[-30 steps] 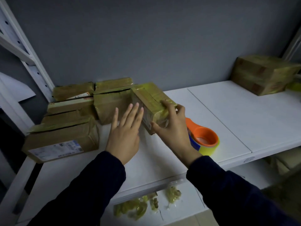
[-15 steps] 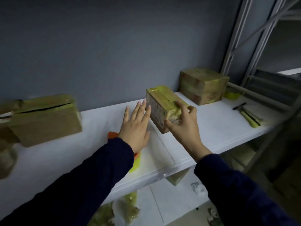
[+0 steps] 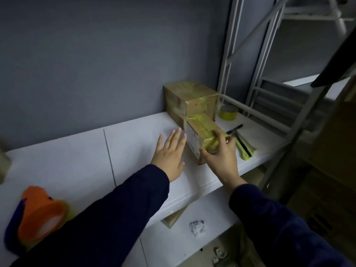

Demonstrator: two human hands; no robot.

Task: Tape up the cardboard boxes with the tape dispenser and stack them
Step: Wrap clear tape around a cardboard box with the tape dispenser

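Right hand (image 3: 221,157) grips a small taped cardboard box (image 3: 202,132) on the white shelf (image 3: 77,155).
Its fingers (image 3: 217,134) curl over the near end, 6 o'clock of a larger taped box (image 3: 190,99); left hand (image 3: 170,153) lies flat, outstretched, at 9 o'clock.

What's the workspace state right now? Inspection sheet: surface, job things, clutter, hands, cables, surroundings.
Surface: white shelf, one dark seam line across it.
Job's things: small box, taped, just in front of the big box at the wall; contact between them cannot be told. Orange tape dispenser at the near left.
Clutter: yellow tape roll beside the big box; yellow-green tool right of the small box.
Hands: left hand open, fingers straight, beside the small box; right hand grips its near end.
Cables: nothing seen.
Surroundings: grey wall, metal rack frame, lower shelf with a crumpled scrap.
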